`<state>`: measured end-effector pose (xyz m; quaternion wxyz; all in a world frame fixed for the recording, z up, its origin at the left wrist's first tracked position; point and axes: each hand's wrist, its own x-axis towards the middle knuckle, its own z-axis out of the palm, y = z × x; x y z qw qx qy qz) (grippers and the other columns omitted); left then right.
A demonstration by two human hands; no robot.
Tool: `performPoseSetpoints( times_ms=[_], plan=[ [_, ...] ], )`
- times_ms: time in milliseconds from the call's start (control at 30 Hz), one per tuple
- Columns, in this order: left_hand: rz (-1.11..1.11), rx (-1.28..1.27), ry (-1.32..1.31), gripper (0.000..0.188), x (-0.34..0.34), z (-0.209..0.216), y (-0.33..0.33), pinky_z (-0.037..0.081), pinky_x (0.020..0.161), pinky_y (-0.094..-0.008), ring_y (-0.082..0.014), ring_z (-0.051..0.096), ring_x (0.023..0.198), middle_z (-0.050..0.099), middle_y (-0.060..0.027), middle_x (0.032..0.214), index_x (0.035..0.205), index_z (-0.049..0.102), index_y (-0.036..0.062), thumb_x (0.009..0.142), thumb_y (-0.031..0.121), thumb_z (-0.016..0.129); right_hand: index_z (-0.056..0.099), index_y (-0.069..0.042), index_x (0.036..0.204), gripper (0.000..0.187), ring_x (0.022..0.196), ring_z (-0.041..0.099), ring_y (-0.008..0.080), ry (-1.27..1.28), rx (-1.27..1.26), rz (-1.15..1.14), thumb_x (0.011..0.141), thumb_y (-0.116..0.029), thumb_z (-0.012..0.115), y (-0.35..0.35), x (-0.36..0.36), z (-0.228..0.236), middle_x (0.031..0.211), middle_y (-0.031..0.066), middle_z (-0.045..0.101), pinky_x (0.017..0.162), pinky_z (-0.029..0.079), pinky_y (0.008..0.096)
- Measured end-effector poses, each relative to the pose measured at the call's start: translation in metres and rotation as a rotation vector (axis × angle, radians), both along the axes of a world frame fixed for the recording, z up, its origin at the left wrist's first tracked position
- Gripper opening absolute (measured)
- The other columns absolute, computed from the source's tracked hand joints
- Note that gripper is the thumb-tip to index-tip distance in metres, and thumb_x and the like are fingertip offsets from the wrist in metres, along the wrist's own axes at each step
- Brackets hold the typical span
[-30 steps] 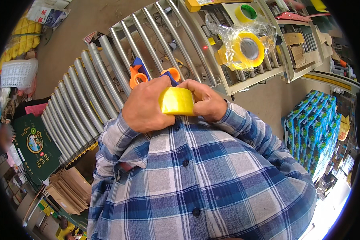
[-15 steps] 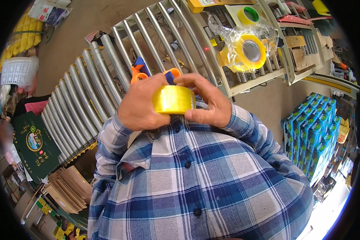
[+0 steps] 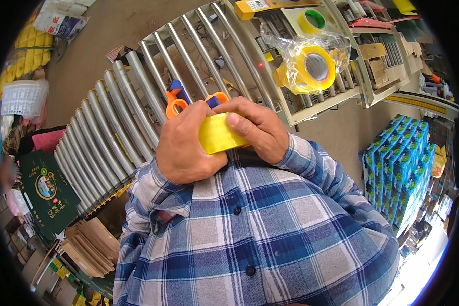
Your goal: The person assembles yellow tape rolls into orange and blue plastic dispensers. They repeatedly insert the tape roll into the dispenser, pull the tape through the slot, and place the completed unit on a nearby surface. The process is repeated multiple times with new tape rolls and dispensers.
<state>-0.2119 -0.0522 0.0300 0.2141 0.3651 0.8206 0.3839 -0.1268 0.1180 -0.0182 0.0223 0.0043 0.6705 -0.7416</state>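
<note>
A roll of yellow packing tape (image 3: 218, 135) is held between both hands in front of my chest. My left hand (image 3: 183, 145) wraps round its left side. My right hand (image 3: 257, 127) grips it from the right, with the thumb pressed on the tape's outer face and the fingers bent behind it. Just beyond the hands, on the metal rollers, lies an orange and blue tape dispenser (image 3: 177, 102), partly covered by my fingers. The roll's core is hidden from this angle.
Roller conveyor (image 3: 107, 117) curves from left to top. Several yellow tape rolls in clear plastic (image 3: 311, 66) lie at upper right, near a green-cored roll (image 3: 311, 21). Blue boxes (image 3: 398, 168) are stacked at right; flat cardboard (image 3: 89, 245) and a dark green box (image 3: 48, 188) are at left.
The tape roll has been tilted and turned between my hands. My right thumb has moved from its lower edge up onto its outer face, and both hands have drawn closer together.
</note>
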Motion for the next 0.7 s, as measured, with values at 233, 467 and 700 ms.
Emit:
performPoseSetpoints(
  times_ms=[233,467,700],
  plan=[
    [-0.025,-0.022,0.045,0.041,-0.001,0.003,0.003,0.050,0.064,-0.0412,-0.0365,0.061,0.070,0.057,-0.0169,0.079,0.090,0.051,0.0022,0.057,0.014,0.073,0.060,0.001,0.112,0.036,0.089,0.061,0.0156,-0.166,-0.166,0.003,0.100,-0.031,0.051,0.006,-0.005,0.009,0.095,0.0086,0.063,0.083,0.047,0.0275],
    [-0.045,-0.026,0.069,0.040,-0.001,0.003,0.005,0.049,0.064,-0.0399,-0.0352,0.060,0.069,0.056,-0.0160,0.077,0.089,0.051,0.0021,0.056,0.012,0.072,0.061,0.001,0.109,0.032,0.091,0.059,0.0139,-0.179,-0.274,0.023,0.098,-0.029,0.055,0.008,-0.004,0.009,0.094,0.0079,0.062,0.083,0.046,0.0255],
    [-0.019,-0.040,0.033,0.040,-0.002,0.005,0.007,0.050,0.064,-0.0404,-0.0354,0.061,0.069,0.057,-0.0160,0.078,0.089,0.051,0.0031,0.057,0.015,0.073,0.058,0.002,0.111,0.037,0.094,0.058,0.0148,-0.203,-0.157,0.031,0.096,-0.032,0.059,0.009,-0.005,0.005,0.101,0.0092,0.059,0.087,0.046,0.0282]
  ],
)
